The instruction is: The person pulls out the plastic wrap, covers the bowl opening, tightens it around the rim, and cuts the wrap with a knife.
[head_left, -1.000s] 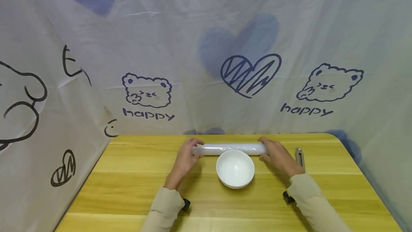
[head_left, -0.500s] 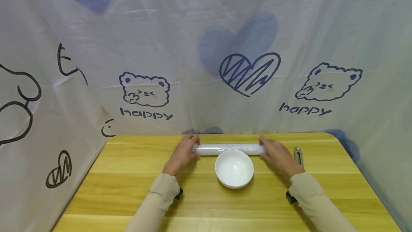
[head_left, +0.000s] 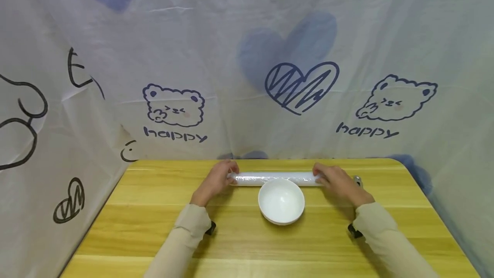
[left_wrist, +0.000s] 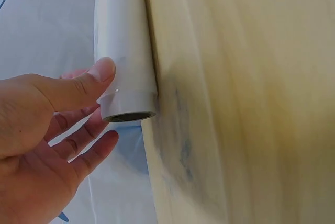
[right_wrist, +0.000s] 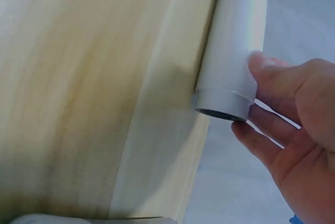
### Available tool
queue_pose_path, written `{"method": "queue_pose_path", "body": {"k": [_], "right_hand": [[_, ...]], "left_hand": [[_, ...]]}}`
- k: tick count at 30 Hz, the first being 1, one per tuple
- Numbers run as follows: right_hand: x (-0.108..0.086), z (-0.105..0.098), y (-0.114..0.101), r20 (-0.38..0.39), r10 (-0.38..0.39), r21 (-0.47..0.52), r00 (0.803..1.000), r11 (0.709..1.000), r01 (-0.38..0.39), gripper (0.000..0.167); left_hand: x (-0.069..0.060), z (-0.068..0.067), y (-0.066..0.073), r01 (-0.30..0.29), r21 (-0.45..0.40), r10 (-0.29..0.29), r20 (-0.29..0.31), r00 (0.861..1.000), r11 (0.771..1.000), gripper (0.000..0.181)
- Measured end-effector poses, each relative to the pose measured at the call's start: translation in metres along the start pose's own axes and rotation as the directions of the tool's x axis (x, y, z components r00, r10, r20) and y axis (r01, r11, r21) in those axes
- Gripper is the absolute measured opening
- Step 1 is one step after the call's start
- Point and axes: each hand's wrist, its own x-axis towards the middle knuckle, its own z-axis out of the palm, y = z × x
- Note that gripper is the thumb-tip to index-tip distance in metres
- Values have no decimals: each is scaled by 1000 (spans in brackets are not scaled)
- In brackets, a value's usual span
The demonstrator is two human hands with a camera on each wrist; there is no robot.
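A roll of clear plastic film (head_left: 252, 179) lies crosswise near the table's back edge, behind a white bowl (head_left: 281, 201). At its left end the left hand (head_left: 218, 180) holds it; in the left wrist view that hand's thumb rests on the roll (left_wrist: 123, 35), with the fingers on its far side by the hollow core. The right hand (head_left: 339, 183) holds the other end. The right wrist view shows the right hand (right_wrist: 293, 114) with its thumb on the roll (right_wrist: 235, 35) and fingertips at the core's rim.
A grey cutter (head_left: 358, 180) lies on the wooden table (head_left: 247, 243), partly hidden by the right hand and wrist. Behind the table's back edge hangs a pale cloth (head_left: 231, 55) with hearts and bear drawings.
The left hand has moved slightly left, to the roll's end. The right hand has shifted a little to the right and now covers more of the cutter. Bowl and roll stay nearly in place.
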Motion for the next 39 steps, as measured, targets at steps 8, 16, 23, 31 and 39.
{"method": "queue_pose_path", "body": {"k": [8, 16, 23, 31, 39], "right_hand": [[-2, 2, 7, -49, -31, -31, 998, 999, 29, 11], [-5, 4, 7, -85, -102, -59, 991, 993, 98, 8], [-7, 3, 4, -79, -45, -36, 996, 998, 43, 7], [-6, 7, 6, -152, -82, -73, 985, 995, 71, 4], [-1, 10, 5, -253, -99, -48, 962, 995, 90, 10]], "left_hand": [[1, -5, 0, -2, -23, 2, -8, 1000, 1000, 11], [0, -5, 0, 11, -18, -12, -24, 1000, 1000, 15], [-2, -4, 1, 44, -41, -44, -22, 999, 998, 17], [-1, -3, 1, 19, -62, -24, -75, 997, 998, 19], [-1, -2, 2, 51, -166, -70, -108, 992, 985, 13]]}}
